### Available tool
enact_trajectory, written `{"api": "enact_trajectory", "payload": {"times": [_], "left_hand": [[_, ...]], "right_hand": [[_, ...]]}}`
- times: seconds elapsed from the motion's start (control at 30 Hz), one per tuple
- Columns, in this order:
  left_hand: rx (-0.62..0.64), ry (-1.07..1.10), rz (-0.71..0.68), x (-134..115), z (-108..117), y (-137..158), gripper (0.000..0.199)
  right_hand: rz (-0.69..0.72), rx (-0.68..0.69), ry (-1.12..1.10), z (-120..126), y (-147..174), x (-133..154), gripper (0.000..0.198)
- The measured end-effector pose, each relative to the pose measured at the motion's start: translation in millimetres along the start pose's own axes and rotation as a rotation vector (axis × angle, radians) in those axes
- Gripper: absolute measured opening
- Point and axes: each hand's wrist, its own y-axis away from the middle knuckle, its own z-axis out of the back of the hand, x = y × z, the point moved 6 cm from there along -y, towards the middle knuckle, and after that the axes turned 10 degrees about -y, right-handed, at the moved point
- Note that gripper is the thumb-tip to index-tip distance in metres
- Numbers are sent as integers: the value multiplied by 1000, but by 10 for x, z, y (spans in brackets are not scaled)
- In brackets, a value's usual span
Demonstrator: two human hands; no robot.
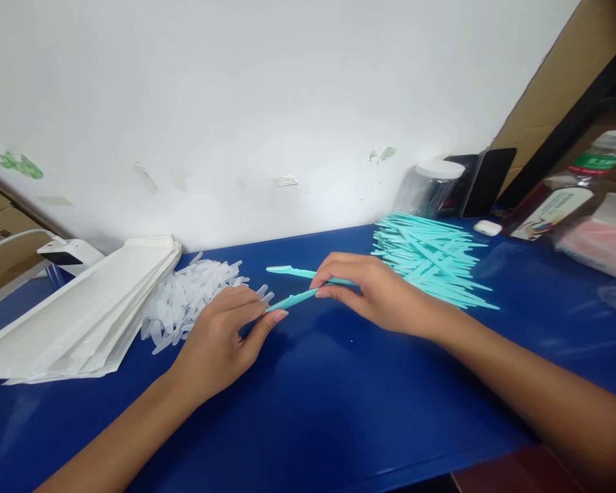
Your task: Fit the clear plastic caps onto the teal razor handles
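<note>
Between my two hands is a turquoise eyebrow razor (295,299), tilted slightly up to the right. My left hand (231,335) pinches its left end between thumb and forefinger. Clear plastic caps (267,295) stick out just beyond those fingers; whether they are held is hidden. My right hand (359,287) grips the razor's other end with fingertips. A second turquoise razor (291,272) runs behind the first and passes under the right fingers. Left of my left hand lies a heap of translucent caps (192,294). Beyond my right wrist is a pile of turquoise razors (426,257).
White padded envelopes (92,322) are stacked at the left, near a white device (72,255) with a cable. Along the back right stand a clear jar (428,188), a phone (489,183), a white earbud case (487,227) and a tilted bottle (559,198). The tabletop (339,411) is blue.
</note>
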Motion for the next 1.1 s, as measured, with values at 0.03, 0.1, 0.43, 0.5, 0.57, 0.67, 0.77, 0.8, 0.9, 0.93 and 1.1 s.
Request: {"api": "enact_trajectory", "payload": {"times": [0.03, 0.1, 0.43, 0.5, 0.57, 0.67, 0.77, 0.8, 0.9, 0.93, 1.1], "left_hand": [[-5, 8, 6, 7, 2, 2, 19], [-32, 7, -3, 10, 11, 9, 16], [-100, -81, -14, 87, 93, 1, 7], [-65, -107, 7, 121, 68, 0, 10], [0, -121, 2, 126, 7, 8, 15], [108, -102, -60, 64, -101, 42, 17], [165, -61, -93, -4, -154, 74, 16], [169, -53, -93, -16, -157, 79, 16], [177, -51, -103, -36, -157, 83, 17], [185, -53, -109, -39, -160, 84, 17], [224, -63, -149, -67, -176, 95, 19]], "right_hand": [[3, -11, 4, 7, 3, 0, 14], [4, -32, 11, 13, 8, 7, 13], [21, -136, 215, 394, -19, -25, 15], [0, -196, 337, 691, 9, -86, 16], [-86, -285, 474, 1050, 92, -200, 17], [-316, -360, 666, 1550, 313, -456, 16], [-542, -391, 752, 1896, 554, -701, 14], [-612, -405, 768, 1975, 621, -765, 15], [-765, -387, 777, 2084, 741, -897, 17], [-790, -363, 768, 2086, 755, -922, 17], [-781, -228, 698, 2005, 748, -926, 18]]}}
